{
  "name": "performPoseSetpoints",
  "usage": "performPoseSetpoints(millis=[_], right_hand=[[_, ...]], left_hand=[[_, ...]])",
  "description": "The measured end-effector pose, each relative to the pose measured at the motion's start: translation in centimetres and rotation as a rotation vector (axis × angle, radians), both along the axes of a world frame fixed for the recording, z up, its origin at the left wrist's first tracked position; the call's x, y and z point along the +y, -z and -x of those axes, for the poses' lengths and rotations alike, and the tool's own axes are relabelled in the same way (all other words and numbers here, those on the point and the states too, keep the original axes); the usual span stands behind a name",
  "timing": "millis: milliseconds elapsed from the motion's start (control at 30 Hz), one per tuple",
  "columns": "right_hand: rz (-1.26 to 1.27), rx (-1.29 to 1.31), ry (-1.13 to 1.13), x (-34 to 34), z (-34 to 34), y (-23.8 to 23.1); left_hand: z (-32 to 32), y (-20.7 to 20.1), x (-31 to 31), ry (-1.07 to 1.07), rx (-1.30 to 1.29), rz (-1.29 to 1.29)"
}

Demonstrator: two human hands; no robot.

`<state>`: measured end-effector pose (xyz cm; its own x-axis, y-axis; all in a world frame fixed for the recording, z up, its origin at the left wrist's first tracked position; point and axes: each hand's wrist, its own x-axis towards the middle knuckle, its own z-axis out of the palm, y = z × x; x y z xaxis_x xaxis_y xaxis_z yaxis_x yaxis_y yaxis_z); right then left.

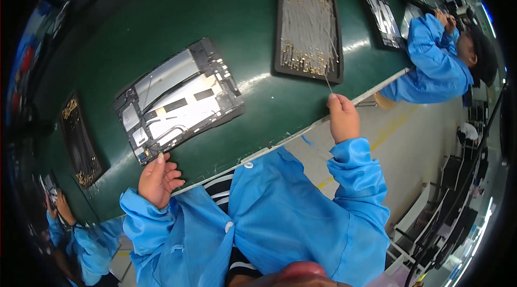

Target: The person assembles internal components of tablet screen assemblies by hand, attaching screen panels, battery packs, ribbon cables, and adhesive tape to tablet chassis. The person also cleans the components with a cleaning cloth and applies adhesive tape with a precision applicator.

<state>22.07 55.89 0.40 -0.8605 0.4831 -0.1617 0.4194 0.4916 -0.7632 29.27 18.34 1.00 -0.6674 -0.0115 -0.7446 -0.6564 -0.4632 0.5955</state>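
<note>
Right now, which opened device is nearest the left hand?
The opened device left of centre, its bottom corner by the left hand. The others are farther off, toward the picture's edges.

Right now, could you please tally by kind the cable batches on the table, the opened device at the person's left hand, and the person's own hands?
Pale cable batch: 1
Dark cable batch: 1
Opened device: 1
Own hands: 2, left hand and right hand
Total: 5
</note>
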Motion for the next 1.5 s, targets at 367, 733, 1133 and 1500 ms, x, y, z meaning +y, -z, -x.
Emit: performPoseSetpoints(millis=[367,733,1133,1500], right_hand=[[0.63,-0.013,-1.22,-11.5,-1.3,-5.9],[1.245,-0.271,-0.239,-15.1,1.7,-3.4],[0.706,0.479,-0.531,-16.8,2.7,-0.1],[0.65,0.63,-0.606,-16.9,2.8,1.2]], left_hand=[[0.7,-4.5,6.0,0.594,1.256,0.919],[3.9,-1.1,7.1,0.396,1.048,1.531],[5.2,-0.4,7.8,0.445,0.944,1.569],[5.3,-0.3,7.7,0.438,0.922,1.561]])
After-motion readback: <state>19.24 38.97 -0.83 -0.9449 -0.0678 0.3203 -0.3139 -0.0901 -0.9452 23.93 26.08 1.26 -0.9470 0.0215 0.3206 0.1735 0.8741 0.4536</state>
